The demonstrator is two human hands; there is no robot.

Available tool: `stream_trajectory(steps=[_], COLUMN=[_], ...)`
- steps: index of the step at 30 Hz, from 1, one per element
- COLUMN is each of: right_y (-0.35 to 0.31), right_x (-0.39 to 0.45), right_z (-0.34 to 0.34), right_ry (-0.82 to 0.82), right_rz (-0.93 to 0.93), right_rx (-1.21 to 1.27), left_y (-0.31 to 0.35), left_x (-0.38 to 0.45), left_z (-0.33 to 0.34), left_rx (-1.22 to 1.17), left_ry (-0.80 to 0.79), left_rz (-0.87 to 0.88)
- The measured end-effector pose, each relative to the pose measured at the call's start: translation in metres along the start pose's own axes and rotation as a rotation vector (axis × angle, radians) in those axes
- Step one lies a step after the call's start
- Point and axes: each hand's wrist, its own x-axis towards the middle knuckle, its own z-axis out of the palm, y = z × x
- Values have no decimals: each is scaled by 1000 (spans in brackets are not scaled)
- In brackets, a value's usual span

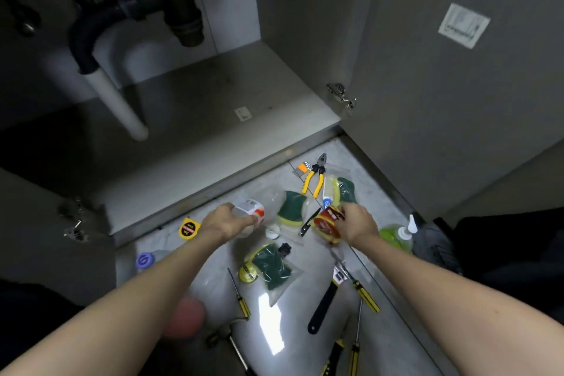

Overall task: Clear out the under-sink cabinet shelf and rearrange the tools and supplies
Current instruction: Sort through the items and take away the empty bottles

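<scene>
The under-sink cabinet shelf lies bare beneath dark drain pipes. On the floor in front, my left hand grips a clear plastic bottle with a white and orange label. My right hand holds a red and yellow packet. Bagged green and yellow sponges lie between and around both hands, with yellow-handled pliers just beyond them.
A yellow tape measure lies left of my left wrist. Yellow-handled screwdrivers, a black-handled tool, a green soap bottle, a purple-capped bottle and a red ball are scattered on the floor. The open cabinet door stands at right.
</scene>
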Motion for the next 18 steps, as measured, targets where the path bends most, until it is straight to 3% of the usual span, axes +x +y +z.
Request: stream_trajectory(steps=[7, 11, 15, 18], right_y=[-84, -137, -169, -166], right_x=[-25, -42, -69, -95], right_z=[-78, -137, -196, -228], right_ry=[162, 281, 390, 500], right_rz=[-217, -395, -558, -596], right_rx=[155, 35, -42, 86], left_y=[31, 46, 48, 62], left_x=[-57, -88, -119, -144], left_z=[-56, -89, -118, -132], left_rx=[-11, -10, -153, -399], left_ry=[163, 310, 404, 417], left_rz=[186, 257, 345, 423])
